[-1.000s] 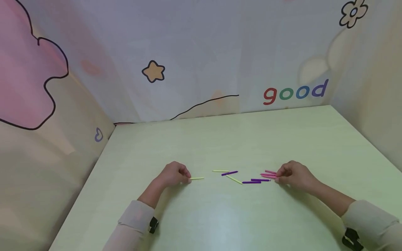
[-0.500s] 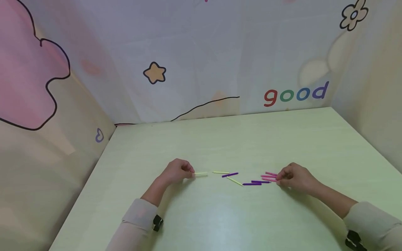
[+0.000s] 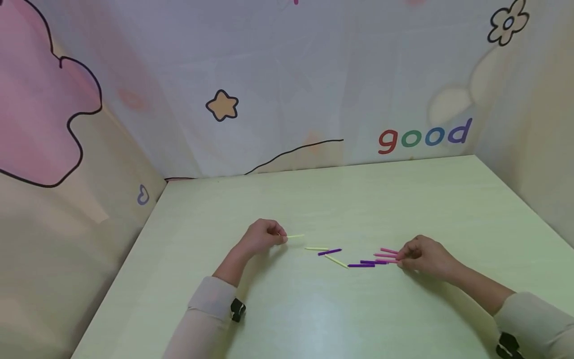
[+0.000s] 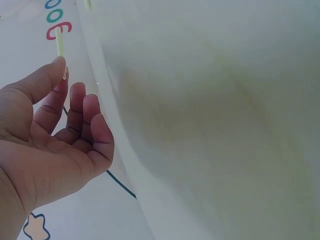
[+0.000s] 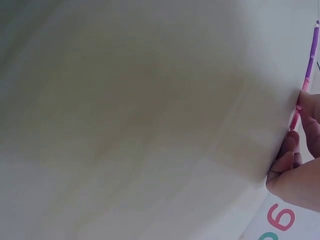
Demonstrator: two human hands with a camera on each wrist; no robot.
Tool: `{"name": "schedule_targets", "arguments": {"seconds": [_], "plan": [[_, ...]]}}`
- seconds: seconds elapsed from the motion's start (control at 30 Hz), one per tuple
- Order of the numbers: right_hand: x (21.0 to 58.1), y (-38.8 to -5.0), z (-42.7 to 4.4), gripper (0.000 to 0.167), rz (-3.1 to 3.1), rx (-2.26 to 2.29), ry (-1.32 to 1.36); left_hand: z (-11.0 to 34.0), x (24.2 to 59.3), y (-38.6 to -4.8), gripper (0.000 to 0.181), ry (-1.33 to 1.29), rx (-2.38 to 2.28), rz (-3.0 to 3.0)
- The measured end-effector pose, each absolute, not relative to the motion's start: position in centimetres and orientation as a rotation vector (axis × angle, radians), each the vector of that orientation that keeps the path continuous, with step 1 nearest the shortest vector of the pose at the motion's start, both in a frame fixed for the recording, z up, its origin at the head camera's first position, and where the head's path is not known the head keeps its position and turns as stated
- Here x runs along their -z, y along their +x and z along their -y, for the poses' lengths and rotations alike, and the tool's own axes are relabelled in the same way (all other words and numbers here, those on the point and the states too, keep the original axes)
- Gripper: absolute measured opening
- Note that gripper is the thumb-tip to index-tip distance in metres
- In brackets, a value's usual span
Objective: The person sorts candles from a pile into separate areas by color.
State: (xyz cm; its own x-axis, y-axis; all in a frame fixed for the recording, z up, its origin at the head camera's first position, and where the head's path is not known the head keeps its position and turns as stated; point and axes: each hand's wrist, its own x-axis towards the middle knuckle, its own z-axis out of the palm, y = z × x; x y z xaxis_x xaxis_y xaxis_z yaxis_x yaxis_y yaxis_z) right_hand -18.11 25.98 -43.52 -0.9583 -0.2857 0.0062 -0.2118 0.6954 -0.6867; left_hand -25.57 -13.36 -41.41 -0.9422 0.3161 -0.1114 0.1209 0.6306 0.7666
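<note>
In the head view the left hand (image 3: 264,236) pinches one end of a yellow stick (image 3: 296,236), raised off the table; the left wrist view shows this stick (image 4: 60,42) between thumb and forefinger. At the right, the right hand (image 3: 423,256) has its thumb and fingertips on the ends of several pink sticks (image 3: 384,255) on the table. Between the hands lie a yellow stick (image 3: 316,248), a slanted purple stick (image 3: 329,252), another yellow stick (image 3: 336,261) and two purple sticks (image 3: 360,266), (image 3: 369,262) side by side near the pink ones.
The pale green table (image 3: 287,309) meets a printed back wall (image 3: 287,89) with a star, a flower and the word "good". Side walls stand at the left (image 3: 116,224) and right (image 3: 538,124).
The left hand has moved right and away from the body, lifting its yellow stick. The right hand has stayed at the pink sticks, and the view has shifted slightly.
</note>
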Motion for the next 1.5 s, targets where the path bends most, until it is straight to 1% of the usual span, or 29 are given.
{"name": "schedule_targets", "arguments": {"seconds": [0.87,1.5], "plan": [[43.4,-18.6,-26.1,0.007,-2.740,1.110,-0.430,9.5,42.0,-28.7,0.008,0.229,-1.302,-2.609],[43.2,-18.6,-25.9,0.007,-2.711,1.127,-0.437,5.2,42.5,-31.4,0.008,0.187,-1.341,-2.614]]}}
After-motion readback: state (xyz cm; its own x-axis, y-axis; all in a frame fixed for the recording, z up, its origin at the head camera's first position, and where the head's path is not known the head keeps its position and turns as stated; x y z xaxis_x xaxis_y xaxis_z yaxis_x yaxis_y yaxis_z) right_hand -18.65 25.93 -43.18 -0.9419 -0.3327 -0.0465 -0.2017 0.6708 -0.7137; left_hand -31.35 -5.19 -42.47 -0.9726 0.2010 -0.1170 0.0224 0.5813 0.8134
